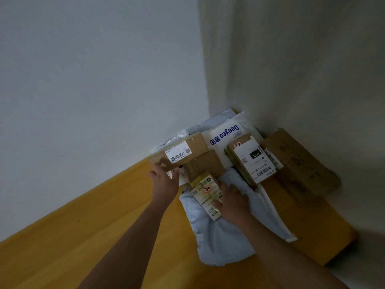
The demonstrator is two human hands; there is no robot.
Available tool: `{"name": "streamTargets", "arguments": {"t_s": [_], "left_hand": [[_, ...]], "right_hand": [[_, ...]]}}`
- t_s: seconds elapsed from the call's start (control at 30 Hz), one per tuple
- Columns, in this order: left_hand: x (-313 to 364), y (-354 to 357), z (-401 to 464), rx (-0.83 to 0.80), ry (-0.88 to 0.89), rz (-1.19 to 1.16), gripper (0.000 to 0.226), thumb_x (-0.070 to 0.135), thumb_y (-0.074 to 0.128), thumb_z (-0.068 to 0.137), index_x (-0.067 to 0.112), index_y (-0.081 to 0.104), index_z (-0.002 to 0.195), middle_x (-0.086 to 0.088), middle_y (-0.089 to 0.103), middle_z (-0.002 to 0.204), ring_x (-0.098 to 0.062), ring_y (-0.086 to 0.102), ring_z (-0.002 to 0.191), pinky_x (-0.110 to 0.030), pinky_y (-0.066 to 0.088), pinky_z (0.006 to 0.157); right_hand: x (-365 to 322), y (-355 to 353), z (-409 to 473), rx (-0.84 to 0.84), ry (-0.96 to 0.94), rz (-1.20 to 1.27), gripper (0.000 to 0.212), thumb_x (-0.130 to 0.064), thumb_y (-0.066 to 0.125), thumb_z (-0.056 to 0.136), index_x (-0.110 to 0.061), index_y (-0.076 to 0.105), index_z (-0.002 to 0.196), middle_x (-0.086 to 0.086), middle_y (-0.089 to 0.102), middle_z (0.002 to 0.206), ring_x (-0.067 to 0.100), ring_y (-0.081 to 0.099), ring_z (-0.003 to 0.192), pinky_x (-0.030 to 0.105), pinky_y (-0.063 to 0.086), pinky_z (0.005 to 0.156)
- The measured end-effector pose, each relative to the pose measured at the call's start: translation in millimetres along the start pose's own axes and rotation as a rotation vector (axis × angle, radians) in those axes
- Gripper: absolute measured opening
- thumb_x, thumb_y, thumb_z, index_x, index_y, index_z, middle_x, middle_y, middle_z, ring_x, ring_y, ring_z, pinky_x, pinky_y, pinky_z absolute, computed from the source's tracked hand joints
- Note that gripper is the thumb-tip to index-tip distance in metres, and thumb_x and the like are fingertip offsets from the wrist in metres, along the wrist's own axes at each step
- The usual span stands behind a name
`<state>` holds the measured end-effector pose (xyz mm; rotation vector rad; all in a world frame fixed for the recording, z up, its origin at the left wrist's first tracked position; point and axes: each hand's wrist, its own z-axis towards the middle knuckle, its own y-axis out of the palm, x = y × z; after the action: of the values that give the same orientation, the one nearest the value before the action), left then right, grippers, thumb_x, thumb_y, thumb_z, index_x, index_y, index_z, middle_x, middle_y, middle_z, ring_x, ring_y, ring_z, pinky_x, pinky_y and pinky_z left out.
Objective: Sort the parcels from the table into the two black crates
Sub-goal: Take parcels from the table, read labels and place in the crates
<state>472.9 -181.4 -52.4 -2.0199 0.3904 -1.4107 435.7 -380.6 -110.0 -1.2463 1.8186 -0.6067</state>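
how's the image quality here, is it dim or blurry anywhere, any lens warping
Head view: dim, flat light, no glare; the cardboard box by the right wall sits in shadow, its print barely legible; label text on the small parcel under the right hand is soft; wide-angle bending curves the table edge.

A yellow-orange wooden tabletop (68,236) is pushed into a room corner, meeting a plain white wall (93,69) on the left and a rougher, greyish wall (302,59) on the right; the light is dim
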Motion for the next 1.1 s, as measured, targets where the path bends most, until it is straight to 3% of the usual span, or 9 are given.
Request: {"name": "streamTargets", "arguments": {"t_s": [0.13, 0.23, 0.4, 0.5, 0.6, 0.67, 0.8, 1.0, 1.1], "left_hand": [[-10, 1, 10, -0.015, 0.066, 0.048, 0.071, 0.022, 0.061, 0.095, 0.017, 0.018, 0.152, -0.02, 0.042, 0.135, -0.003, 0.021, 0.099, -0.016, 0.025, 0.085], [-9, 0, 10, -0.035, 0.053, 0.085, 0.075, 0.022, 0.06, 0.095, 0.017, 0.015, 0.155, -0.021, 0.031, 0.139, -0.01, 0.027, 0.106, -0.022, 0.026, 0.09], [-10, 2, 9, -0.044, 0.048, 0.075, 0.077, 0.019, 0.061, 0.094, 0.017, 0.014, 0.155, -0.022, 0.025, 0.142, -0.023, 0.027, 0.128, -0.025, 0.028, 0.095], [-10, 1, 8, -0.034, 0.05, 0.088, 0.077, 0.017, 0.063, 0.093, 0.016, 0.016, 0.154, -0.02, 0.028, 0.138, -0.02, 0.032, 0.118, -0.025, 0.031, 0.093], [-6, 0, 5, 0.013, 0.079, 0.103, 0.066, 0.014, 0.063, 0.092, 0.012, 0.027, 0.148, -0.017, 0.037, 0.133, -0.015, 0.035, 0.104, -0.025, 0.037, 0.086], [-1, 0, 2, 0.029, 0.094, 0.106, 0.056, 0.012, 0.061, 0.092, 0.007, 0.035, 0.141, -0.016, 0.04, 0.129, -0.017, 0.04, 0.101, -0.025, 0.037, 0.082], [15, 1, -3, 0.008, 0.192, 0.114, 0.046, 0.009, 0.057, 0.094, 0.004, 0.039, 0.135, -0.013, 0.04, 0.121, -0.02, 0.047, 0.093, -0.029, 0.041, 0.074], [36, 17, -11, -0.071, 0.329, 0.162, 0.036, 0.005, 0.051, 0.095, 0.004, 0.046, 0.13, -0.008, 0.043, 0.119, -0.021, 0.051, 0.092, -0.035, 0.051, 0.078], [55, 27, -16, -0.193, 0.385, 0.189, 0.034, 0.003, 0.049, 0.093, 0.005, 0.05, 0.127, -0.006, 0.046, 0.121, -0.02, 0.05, 0.102, -0.025, 0.042, 0.081]], "right_hand": [[-3, 3, 4, 0.0, 0.019, 0.009, 0.072, -0.053, 0.055, 0.093, -0.029, 0.018, 0.15, 0.014, 0.031, 0.151, 0.035, 0.034, 0.139, 0.055, 0.03, 0.112], [0, -1, 13, -0.076, 0.017, 0.045, 0.078, -0.056, 0.06, 0.087, -0.032, 0.019, 0.149, 0.012, 0.036, 0.148, 0.034, 0.038, 0.137, 0.054, 0.035, 0.109], [1, -31, 19, -0.158, 0.055, 0.599, 0.083, -0.045, 0.081, 0.076, -0.017, 0.038, 0.142, -0.005, 0.055, 0.129, 0.021, 0.053, 0.124, 0.032, 0.046, 0.097], [-5, -42, 16, 0.348, 0.295, 0.87, 0.054, -0.038, 0.073, 0.086, -0.008, 0.048, 0.123, 0.0, 0.052, 0.111, 0.022, 0.054, 0.108, 0.024, 0.044, 0.072], [0, -42, 20, 0.768, 0.519, 1.036, 0.059, -0.031, 0.075, 0.084, -0.006, 0.039, 0.124, 0.02, 0.045, 0.132, 0.038, 0.05, 0.121, 0.043, 0.057, 0.081], [12, -45, 26, 0.742, 0.657, 1.158, 0.075, -0.028, 0.08, 0.079, -0.011, 0.031, 0.134, 0.021, 0.037, 0.141, 0.04, 0.045, 0.128, 0.051, 0.055, 0.091], [32, -54, 32, 0.615, 0.732, 1.301, 0.096, -0.025, 0.082, 0.078, -0.018, 0.017, 0.149, 0.019, 0.038, 0.146, 0.039, 0.046, 0.131, 0.053, 0.052, 0.097], [39, -59, 34, 0.483, 0.623, 1.389, 0.083, -0.008, 0.074, 0.084, -0.025, 0.028, 0.15, 0.014, 0.046, 0.145, 0.038, 0.049, 0.13, 0.056, 0.052, 0.095], [33, -57, 30, 0.465, 0.571, 1.434, 0.078, 0.002, 0.069, 0.084, -0.025, 0.032, 0.147, 0.015, 0.049, 0.143, 0.038, 0.051, 0.128, 0.056, 0.054, 0.091]]}}
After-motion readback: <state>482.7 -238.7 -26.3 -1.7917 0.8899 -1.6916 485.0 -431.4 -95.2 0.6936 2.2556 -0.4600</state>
